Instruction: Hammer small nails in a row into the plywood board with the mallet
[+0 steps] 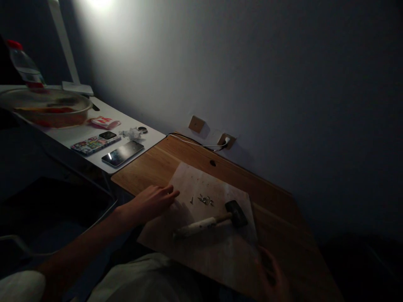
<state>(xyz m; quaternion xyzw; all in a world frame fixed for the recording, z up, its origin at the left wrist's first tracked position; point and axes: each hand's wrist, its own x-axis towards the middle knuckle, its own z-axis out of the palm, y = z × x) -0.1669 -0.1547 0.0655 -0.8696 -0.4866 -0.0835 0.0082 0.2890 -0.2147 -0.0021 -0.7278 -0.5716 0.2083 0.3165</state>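
A pale square board [217,251] lies on a wooden desk [157,163] in dim light. On the board rest a hammer [210,222] with a dark head and light handle, and several small nails [204,199]. My left hand [154,201] lies at the board's left edge, fingers stretched toward the nails, holding nothing. My right hand [272,274] is in deep shadow at the board's near right corner; its fingers look curled against the edge, and I cannot make out whether they grip it.
A white table [78,136] to the left carries a phone [122,153], a patterned case [94,144], a glass bowl [47,107], a bottle [25,67] and a lamp base [77,87]. A white cable [201,144] runs to a wall socket [226,140].
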